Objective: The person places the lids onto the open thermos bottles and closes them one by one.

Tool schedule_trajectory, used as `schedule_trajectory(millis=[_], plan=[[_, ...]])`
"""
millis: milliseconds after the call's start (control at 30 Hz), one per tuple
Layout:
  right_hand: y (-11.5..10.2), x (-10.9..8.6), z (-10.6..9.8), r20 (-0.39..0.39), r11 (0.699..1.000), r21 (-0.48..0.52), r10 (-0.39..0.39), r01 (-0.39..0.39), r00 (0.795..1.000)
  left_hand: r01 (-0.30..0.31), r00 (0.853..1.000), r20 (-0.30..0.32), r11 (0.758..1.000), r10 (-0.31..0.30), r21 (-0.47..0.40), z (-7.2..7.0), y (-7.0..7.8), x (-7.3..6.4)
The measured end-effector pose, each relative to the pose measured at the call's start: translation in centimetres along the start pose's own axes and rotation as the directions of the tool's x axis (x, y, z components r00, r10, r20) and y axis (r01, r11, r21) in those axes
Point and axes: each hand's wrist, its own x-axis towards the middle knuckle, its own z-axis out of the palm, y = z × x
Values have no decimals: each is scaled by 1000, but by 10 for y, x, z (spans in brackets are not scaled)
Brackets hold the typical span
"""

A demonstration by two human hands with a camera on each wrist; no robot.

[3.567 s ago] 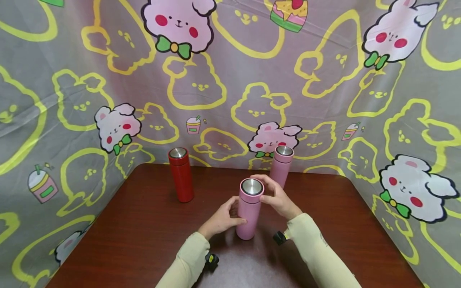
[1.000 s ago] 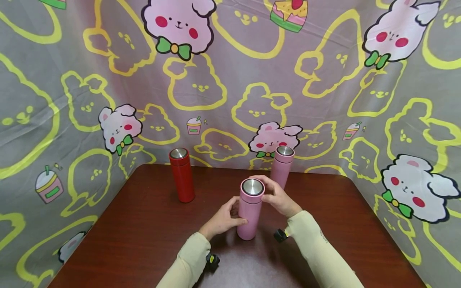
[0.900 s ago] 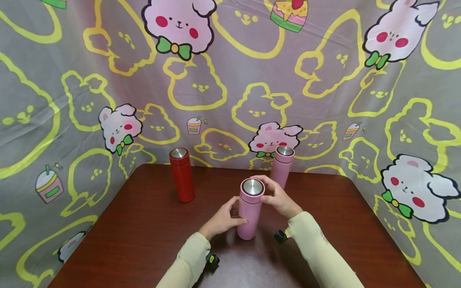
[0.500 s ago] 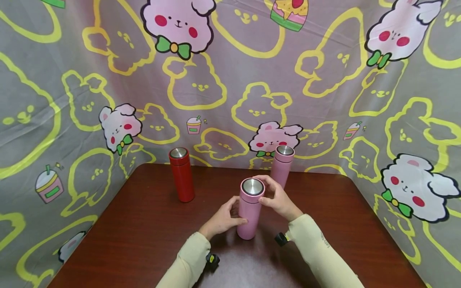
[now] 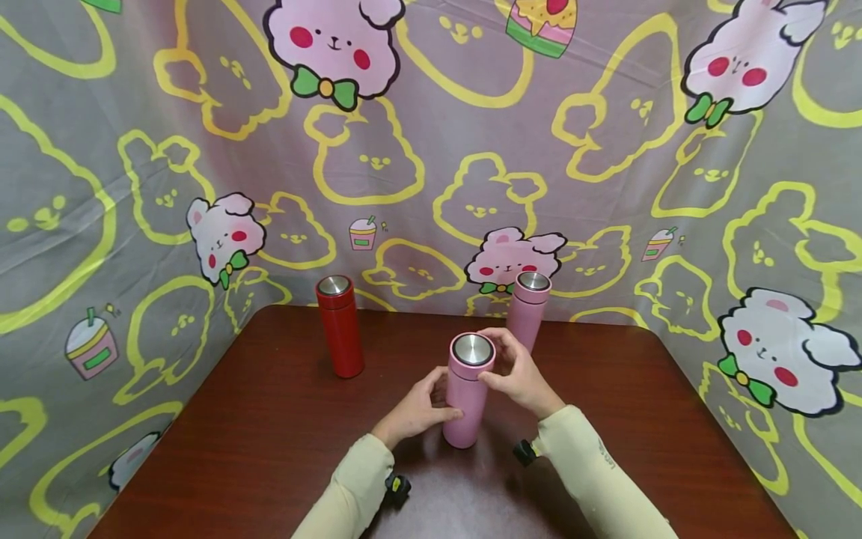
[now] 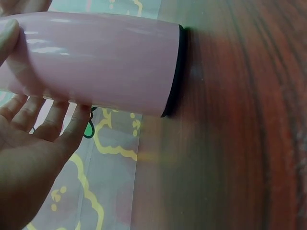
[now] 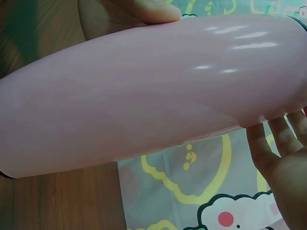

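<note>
A pink thermos flask (image 5: 465, 408) with a silver disc on its lid (image 5: 473, 350) stands upright near the middle of the table. My left hand (image 5: 413, 408) grips its body from the left, thumb at the front. Up at the lid, my right hand (image 5: 521, 378) holds on from the right, its thumb near the seam below the lid and its fingers reaching behind. The left wrist view shows the flask's pink side (image 6: 110, 62) and dark base ring against the table. In the right wrist view the flask body (image 7: 144, 91) fills much of the picture.
A red thermos flask (image 5: 342, 337) stands at the back left of the brown table (image 5: 269, 419). Another pink flask (image 5: 527, 314) stands behind my right hand, partly hidden by it. Patterned cloth (image 5: 404, 135) encloses the back and sides.
My right hand has turned a little around the lid, its thumb sliding leftward and slightly down across the front. The left hand and the flask body have stayed in place.
</note>
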Motion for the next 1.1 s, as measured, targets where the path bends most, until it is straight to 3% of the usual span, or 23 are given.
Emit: schedule_trajectory(millis=[167,467,633,833,1100], plan=[[2,-1,1,-25,1000,-15,2,-3,1000,4,1000,-5,1000,-4,-2,-1,-19,5],[3,1,4,-52,996,-43,-79,77,996,9,1000,-9,1000,-9,7,-3,-19,4],[7,1,3,5,992,113,-61,60,998,5,1000,-13,1000,-5,-5,-2,-19,4],[10,8,2,138,931,362,-99,43,986,20,1000,-21,1000,-20,5,-2,-20,4],[7,19,2,282,879,477,-124,-27,951,13,1000,-16,1000,-13,8,-2,-23,4]])
